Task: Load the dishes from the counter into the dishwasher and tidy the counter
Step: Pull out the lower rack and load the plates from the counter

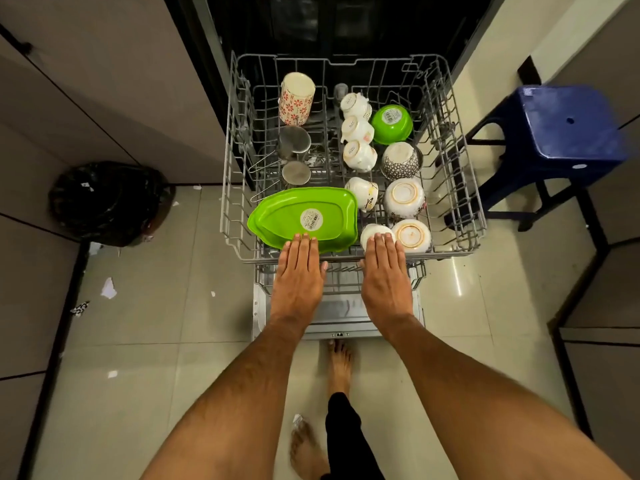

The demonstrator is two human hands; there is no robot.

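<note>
Upper rack [465,216] pulled out of the dishwasher [346,26], loaded. Left hand [299,268] flat, fingers straight and together, fingertips on the near edge of the green tray [304,218] lying upside down at the rack's front left. Right hand [384,268] same pose, fingertips over a small white cup [372,233] at the front rim; neither hand grips anything (whether the palms press the rack's front rail is hidden under the hands).

Rest of the load, all upside down: floral mug [296,98] back left, two steel strainers [294,142] below it, white cups [358,128] down the middle, green bowl [393,123], patterned bowl [401,161], two white bowls [403,197] on the right.

Dishwasher interior is black, nothing readable. Lower rack [341,273] and open door [341,315] mostly covered by hands and upper rack. Blue stool [568,126] right, edge cut off. Black bin bag [107,202] left; paper scraps [108,288] on the floor.
</note>
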